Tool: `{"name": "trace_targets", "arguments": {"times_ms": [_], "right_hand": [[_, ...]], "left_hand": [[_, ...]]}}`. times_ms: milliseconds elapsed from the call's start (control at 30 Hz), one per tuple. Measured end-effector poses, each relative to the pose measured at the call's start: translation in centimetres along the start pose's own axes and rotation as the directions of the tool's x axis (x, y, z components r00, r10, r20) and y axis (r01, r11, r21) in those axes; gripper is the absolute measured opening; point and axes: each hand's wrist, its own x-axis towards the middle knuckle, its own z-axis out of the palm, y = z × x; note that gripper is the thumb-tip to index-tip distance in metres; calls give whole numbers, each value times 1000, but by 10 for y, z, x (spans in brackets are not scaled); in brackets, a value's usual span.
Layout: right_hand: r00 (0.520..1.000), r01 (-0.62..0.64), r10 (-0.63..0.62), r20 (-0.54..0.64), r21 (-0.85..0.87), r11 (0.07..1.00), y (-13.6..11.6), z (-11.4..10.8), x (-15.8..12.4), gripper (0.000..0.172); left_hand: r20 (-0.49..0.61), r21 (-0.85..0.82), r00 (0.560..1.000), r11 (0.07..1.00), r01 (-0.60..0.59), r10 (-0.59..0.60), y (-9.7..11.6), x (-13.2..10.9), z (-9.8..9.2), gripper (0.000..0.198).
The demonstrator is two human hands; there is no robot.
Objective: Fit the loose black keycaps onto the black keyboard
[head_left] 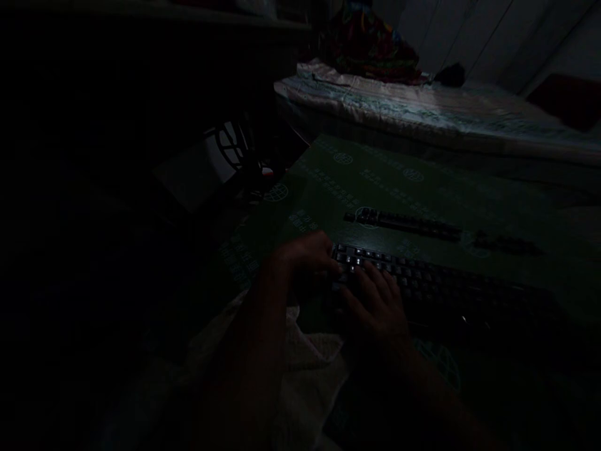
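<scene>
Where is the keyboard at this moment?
In the head view, the keyboard lies right of centre on the green surface, left hand by its left end, right hand over its keys.

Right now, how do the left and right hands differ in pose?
The left hand is at the left end of the keyboard, while the right hand reaches over its top. The left hand looks curled; the right hand is more outstretched. Both are bare and dimly lit.
</scene>
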Motion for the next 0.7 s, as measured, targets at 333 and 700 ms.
{"name": "trace_targets", "arguments": {"times_ms": [333,700], "right_hand": [[993,-6,8,-117,18,1000,5,2,0,20],[996,-71,78,-52,119,990,33,-31,11,15]], "left_hand": [[22,18,1000,1000,8,-8,-2,2,-1,19],[30,-3,999,1000,-24,24,-1,3,-1,15]]}}
